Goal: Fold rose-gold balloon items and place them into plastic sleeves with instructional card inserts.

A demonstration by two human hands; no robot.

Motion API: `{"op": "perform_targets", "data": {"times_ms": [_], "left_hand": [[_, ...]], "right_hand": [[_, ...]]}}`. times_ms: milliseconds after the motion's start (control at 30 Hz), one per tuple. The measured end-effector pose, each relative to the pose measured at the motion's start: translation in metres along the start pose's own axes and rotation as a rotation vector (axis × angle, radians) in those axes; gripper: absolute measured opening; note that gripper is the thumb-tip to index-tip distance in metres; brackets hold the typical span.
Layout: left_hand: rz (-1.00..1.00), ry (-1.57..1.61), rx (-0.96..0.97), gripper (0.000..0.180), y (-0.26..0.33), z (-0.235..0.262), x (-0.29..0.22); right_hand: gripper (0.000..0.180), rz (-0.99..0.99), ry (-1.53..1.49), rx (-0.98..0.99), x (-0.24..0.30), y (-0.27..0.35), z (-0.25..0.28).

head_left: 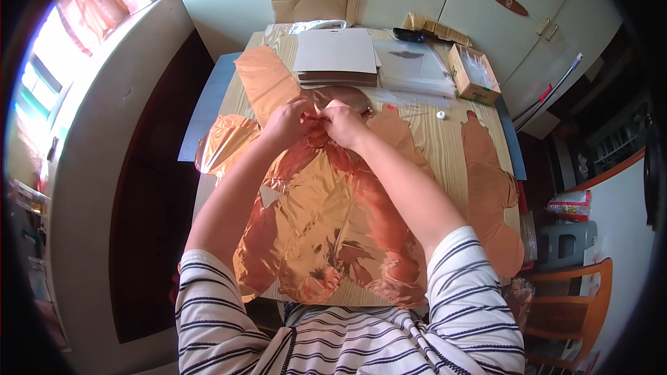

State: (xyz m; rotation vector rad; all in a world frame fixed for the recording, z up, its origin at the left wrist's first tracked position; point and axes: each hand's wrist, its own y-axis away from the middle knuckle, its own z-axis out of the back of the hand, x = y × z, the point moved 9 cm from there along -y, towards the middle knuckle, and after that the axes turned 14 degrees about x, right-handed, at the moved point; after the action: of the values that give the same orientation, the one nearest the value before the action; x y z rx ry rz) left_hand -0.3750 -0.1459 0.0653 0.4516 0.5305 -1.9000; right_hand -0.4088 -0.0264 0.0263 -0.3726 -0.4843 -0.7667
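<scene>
A large, shiny rose-gold foil balloon (313, 201), flat and wrinkled, spreads over the middle of the table down to its near edge. At its far end my left hand (286, 123) and my right hand (342, 125) come together. Both are closed, with fingertips pinching a gathered bit of the foil; the exact pinched part is hidden by the fingers. More flat foil pieces lie around my hands: an orange-looking strip (266, 83) beyond the left one and a rounded lobe (226, 140) beside my left forearm.
Another flat foil balloon (486, 187) lies along the table's right edge. Toward the back are a stack of sheets with a white top (335, 52), clear plastic bags (413, 69), an open cardboard box (474, 73) and a small white object (440, 115). A wooden chair (590, 305) stands right.
</scene>
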Motion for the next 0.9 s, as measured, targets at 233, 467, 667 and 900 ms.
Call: {"op": "perform_targets", "data": {"times_ms": [233, 467, 667, 900], "left_hand": [[-0.478, -0.44, -0.024, 0.016, 0.055, -0.031, -0.05], [-0.368, -0.317, 0.077, 0.021, 0.037, -0.042, -0.014], [0.255, 0.405, 0.104, 0.021, 0.012, -0.024, 0.038], [0.138, 0.087, -0.061, 0.039, -0.004, 0.009, 0.034]], "right_hand": [[0.02, -0.114, -0.117, 0.019, -0.021, -0.006, -0.001], [0.019, -0.138, -0.156, 0.112, -0.023, -0.014, -0.005], [0.018, 0.029, -0.186, 0.056, -0.027, -0.013, -0.001], [0.025, 0.01, -0.114, 0.056, -0.01, -0.008, 0.007]]}}
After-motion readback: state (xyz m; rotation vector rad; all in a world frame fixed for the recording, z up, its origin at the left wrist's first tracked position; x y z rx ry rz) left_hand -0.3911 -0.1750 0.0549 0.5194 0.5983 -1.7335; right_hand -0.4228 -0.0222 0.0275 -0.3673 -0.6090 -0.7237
